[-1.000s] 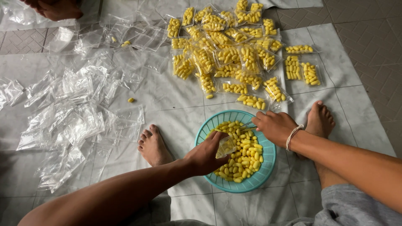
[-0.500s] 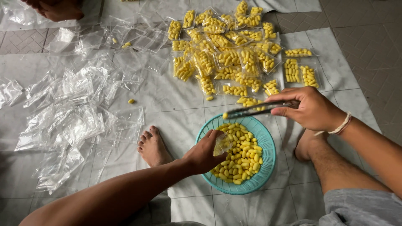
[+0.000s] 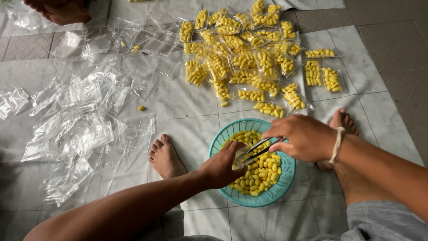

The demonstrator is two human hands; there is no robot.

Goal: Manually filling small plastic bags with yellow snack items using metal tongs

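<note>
A teal basket (image 3: 224, 137) holding many yellow capsule-shaped pieces (image 3: 261, 174) sits on the floor between my feet. Over the basket my left hand (image 3: 221, 166) grips a small clear bag (image 3: 239, 160) with a few yellow pieces in it. My right hand (image 3: 303, 137) holds dark metal tongs (image 3: 261, 150), and their tips meet the mouth of that bag. A string bracelet is around my right wrist.
Several filled clear bags of yellow pieces (image 3: 249, 53) lie beyond the basket. Empty clear bags (image 3: 80, 125) are strewn at the left. One loose yellow piece (image 3: 141, 108) lies on the grey tiles. Another person's foot (image 3: 62, 11) shows at the top left.
My right hand lifted the tongs up over the far rim of the basket half a second ago, then came back down, and the tips are at the bag in my left hand.
</note>
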